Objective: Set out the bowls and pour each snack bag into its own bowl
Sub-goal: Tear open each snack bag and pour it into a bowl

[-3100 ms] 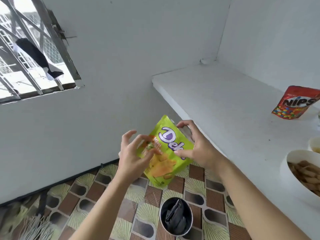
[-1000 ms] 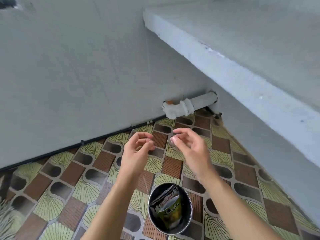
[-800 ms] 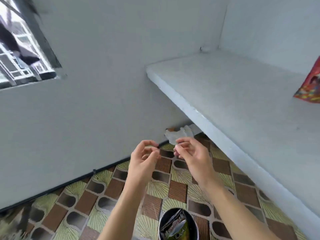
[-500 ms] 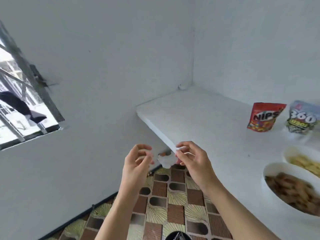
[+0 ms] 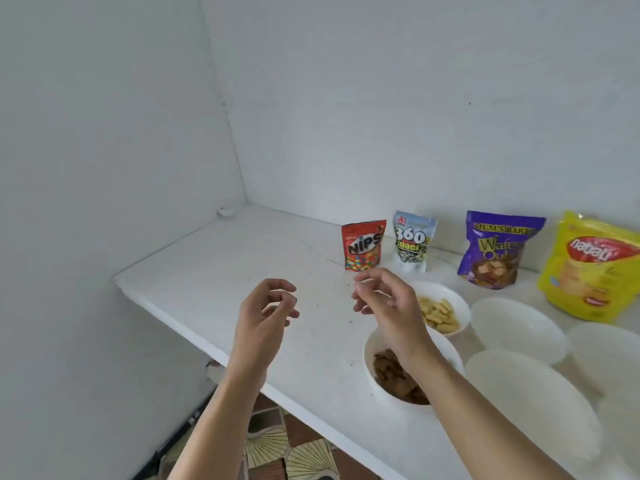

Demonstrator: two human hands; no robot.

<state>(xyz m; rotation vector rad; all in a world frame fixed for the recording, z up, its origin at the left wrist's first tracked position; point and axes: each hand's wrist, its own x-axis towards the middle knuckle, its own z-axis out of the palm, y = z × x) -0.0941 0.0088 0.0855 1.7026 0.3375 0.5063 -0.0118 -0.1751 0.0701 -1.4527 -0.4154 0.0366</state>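
Hovering left hand (image 5: 266, 313) and right hand (image 5: 388, 306), both slack and empty, before Nips bag (image 5: 363, 245) | three bags (image 5: 412, 244) are standing right of Nips, likely queued for pouring | empty bowls (image 5: 519, 327) are waiting front-right of Nips.

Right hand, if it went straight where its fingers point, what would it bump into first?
Probably the red NIPS bag. The right hand is empty, its curled fingers aimed at that bag standing on the counter. Nothing shows between them, but depth is hard to judge.
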